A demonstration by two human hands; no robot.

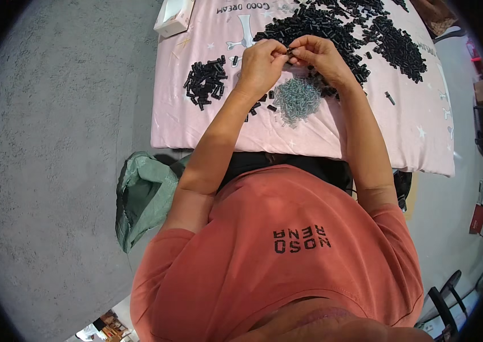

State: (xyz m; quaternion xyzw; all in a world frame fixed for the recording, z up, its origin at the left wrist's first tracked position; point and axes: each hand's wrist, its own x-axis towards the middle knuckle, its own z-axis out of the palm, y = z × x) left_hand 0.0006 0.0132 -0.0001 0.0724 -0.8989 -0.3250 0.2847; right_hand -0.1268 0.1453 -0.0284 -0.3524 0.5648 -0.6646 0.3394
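My left hand point(261, 65) and my right hand point(322, 57) meet above the table's covering, fingertips pinched together. Between them is a small black part point(289, 52), mostly hidden by the fingers. Just below the hands lies a heap of small shiny metal pieces point(298, 100), too fine to tell their exact kind. Beyond the hands spreads a large pile of short black cylindrical parts point(310, 27). A smaller pile of black parts point(204, 82) sits left of my left hand, and a few loose ones point(255, 107) lie by the metal heap.
A pink patterned cloth point(190, 128) covers the table. Another black pile point(398, 51) lies at the far right, with a single small piece point(389, 98) nearer. A white box point(174, 17) stands at the far left corner. A green sack point(144, 194) is on the floor, left of me.
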